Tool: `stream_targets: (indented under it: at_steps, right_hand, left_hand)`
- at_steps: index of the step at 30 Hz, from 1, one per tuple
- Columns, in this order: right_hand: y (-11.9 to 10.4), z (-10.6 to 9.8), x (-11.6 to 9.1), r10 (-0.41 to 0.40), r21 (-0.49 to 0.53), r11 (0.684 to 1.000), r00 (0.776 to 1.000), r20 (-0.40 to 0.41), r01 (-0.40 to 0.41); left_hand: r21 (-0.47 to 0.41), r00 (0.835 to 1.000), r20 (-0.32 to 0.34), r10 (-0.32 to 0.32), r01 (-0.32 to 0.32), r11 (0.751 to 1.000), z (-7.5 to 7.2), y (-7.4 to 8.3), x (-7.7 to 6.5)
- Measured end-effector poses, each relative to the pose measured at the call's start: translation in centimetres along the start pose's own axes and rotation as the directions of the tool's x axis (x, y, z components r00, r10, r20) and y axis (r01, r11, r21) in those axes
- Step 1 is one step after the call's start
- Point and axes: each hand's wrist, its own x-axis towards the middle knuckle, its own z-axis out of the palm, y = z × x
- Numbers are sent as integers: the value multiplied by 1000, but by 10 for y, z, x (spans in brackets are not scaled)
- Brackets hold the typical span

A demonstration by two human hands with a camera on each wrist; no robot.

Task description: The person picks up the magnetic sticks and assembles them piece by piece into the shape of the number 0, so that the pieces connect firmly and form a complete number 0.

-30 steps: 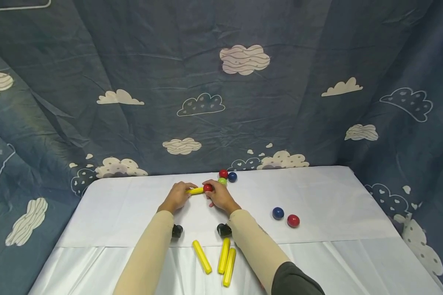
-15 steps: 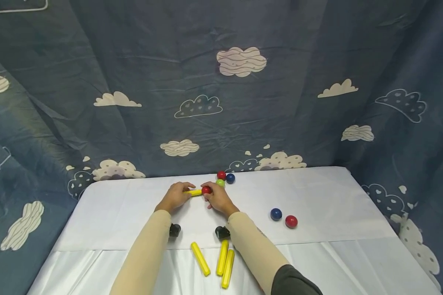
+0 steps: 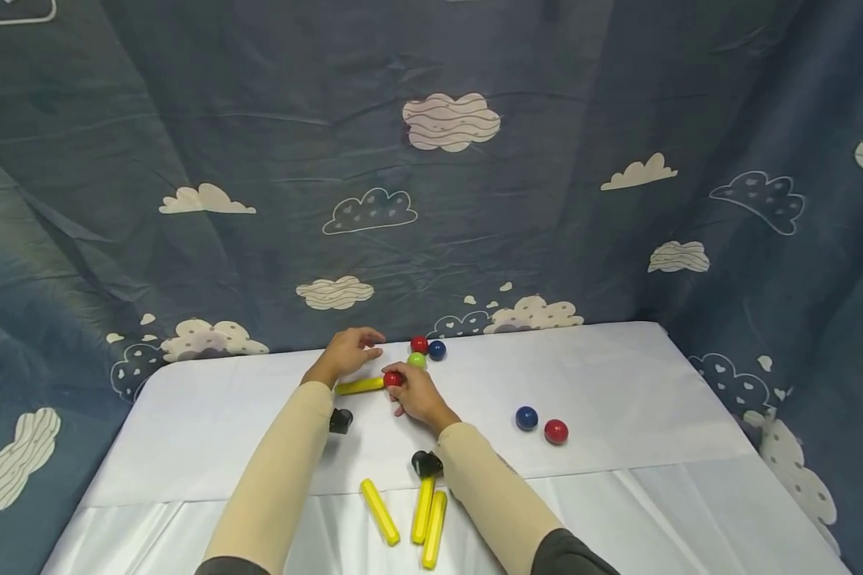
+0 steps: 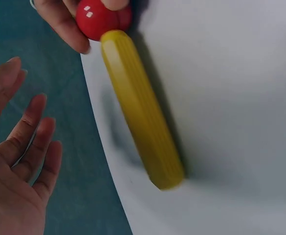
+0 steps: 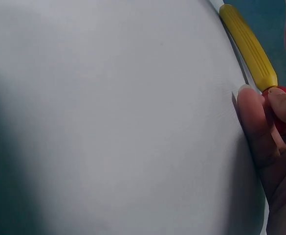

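Observation:
My right hand [image 3: 419, 397] pinches a red ball [image 3: 392, 379] between thumb and fingers at the back of the table. One end of a ridged yellow stick [image 3: 360, 386] meets that ball; in the left wrist view the same stick [image 4: 140, 107] lies along the white cloth. Raised beyond the stick, my left hand [image 3: 345, 352] has its fingers spread and holds nothing. The right wrist view shows the thumb on the red ball [image 5: 281, 126], most of it covered by fingers. A green ball [image 3: 417, 361] sits just behind the right hand.
Another red ball [image 3: 419, 344] and a blue ball [image 3: 437, 350] cluster with the green one near the back edge. To the right lie a blue ball [image 3: 526, 418] and a red ball [image 3: 556, 432]. Three yellow sticks [image 3: 379, 512] rest near the front. A dark cloud-patterned curtain [image 3: 374, 263] hangs behind.
My left hand has let go of the yellow stick and lifted away from it toward the back. The right hand still holds the red ball. The head view has shifted slightly.

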Motion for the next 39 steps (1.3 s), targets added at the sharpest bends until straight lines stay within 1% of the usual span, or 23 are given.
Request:
stream_targets:
  at_steps: [2,6,9,14,17,21,23,26,28,30,35,39]
  right_hand:
    - [1,0,-2,0,4,1000,1000,5,0]
    - [1,-3,-7,0,9,1000,1000,7,0]
    - [2,-7,-11,-1,13,1000,1000,11,1]
    - [6,-16,-15,-11,11,1000,1000,0,11]
    - [7,-19,-19,-7,14,1000,1000,-3,7]
    - [9,-22,-25,10,18,1000,1000,9,-10]
    - [10,-24,-27,-1,21,1000,1000,9,1]
    - [12,-29,-30,-17,12,1000,1000,6,17]
    - [12,-33,-32,-18,4,1000,1000,3,18]
    - [13,-37,-34,-3,0,1000,1000,1,3]
    - [18,-45,-36,33,6,999,999,-19,-33]
    - [21,-48,-37,19,3,1000,999,-26,-19]
  left_hand:
    - [3,1000,8,16,-16,1000,1,4,4]
    - [13,1000,22,22,-22,1000,7,11,11]
    - [47,998,42,38,-40,998,12,17,19]
    - [110,994,88,69,-79,991,19,34,35]
    - [141,991,112,78,-94,986,23,39,42]
    - [205,984,171,55,-90,975,32,38,48]
    - [228,979,198,49,-95,969,36,37,49]
    - [254,973,221,73,-129,958,40,37,52]
    - [271,971,222,86,-146,951,41,37,53]
    - [282,971,220,95,-157,946,43,36,54]
    - [279,978,195,77,-131,951,45,33,56]
    - [282,981,174,82,-129,951,45,32,54]
